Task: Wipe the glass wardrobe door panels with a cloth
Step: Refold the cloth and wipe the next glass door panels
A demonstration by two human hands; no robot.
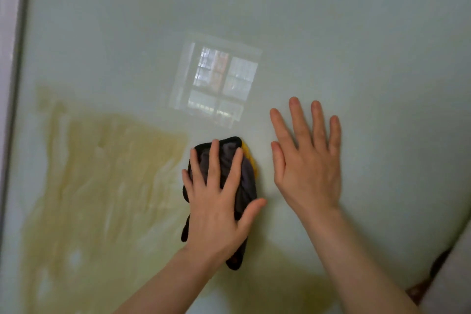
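Note:
A pale green glass wardrobe door panel point(331, 46) fills the view. My left hand point(216, 201) presses a dark grey cloth point(246, 176) with a yellow edge flat against the glass, fingers spread over it. Just to the right, my right hand point(308, 158) lies flat on the bare glass with fingers apart and holds nothing. Part of the cloth hangs out below my left palm.
A yellowish smeared reflection point(102, 186) covers the lower left of the panel. A window reflection point(219, 84) shows above the cloth. The panel's grey frame edge point(15, 84) runs down the far left. A white surface point(453, 275) sits at the lower right corner.

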